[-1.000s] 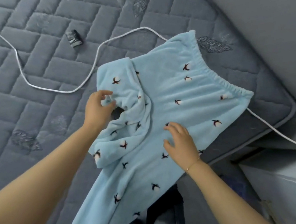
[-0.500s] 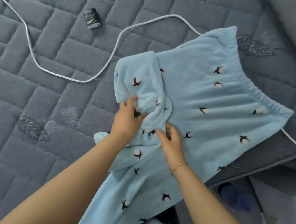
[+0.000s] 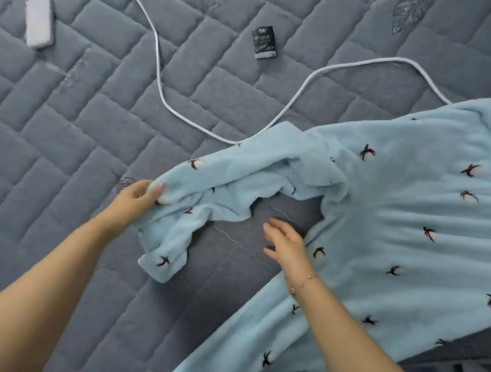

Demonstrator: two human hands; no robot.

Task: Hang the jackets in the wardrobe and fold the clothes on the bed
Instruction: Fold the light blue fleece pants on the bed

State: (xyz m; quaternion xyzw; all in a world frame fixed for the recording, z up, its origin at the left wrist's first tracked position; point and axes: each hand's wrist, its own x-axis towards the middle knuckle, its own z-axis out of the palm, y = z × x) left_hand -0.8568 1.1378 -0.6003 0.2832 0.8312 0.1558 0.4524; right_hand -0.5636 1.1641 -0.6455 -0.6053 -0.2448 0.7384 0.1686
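Garment: light-blue fleece trousers [image 3: 403, 237] are spread on the quilted bed [image 3: 88, 134], waistband toward the far right edge, one leg trailing off the near side.
Left hand [image 3: 136, 199]: the bunched leg is pinched near its cuff and drawn leftward — seemingly so it can be straightened before folding.
Right hand [image 3: 287, 246]: held flat with fingers relaxed, nothing gripped, hovering over the bare mattress at the crotch; contact cannot be told.
Change: half a second earlier both hands were close together on the crumpled leg — now they are apart and the leg is pulled out.
Bystanders: a white cable [image 3: 158, 80], a small dark packet [image 3: 264, 42] and a white device [image 3: 38, 20] lie beyond.
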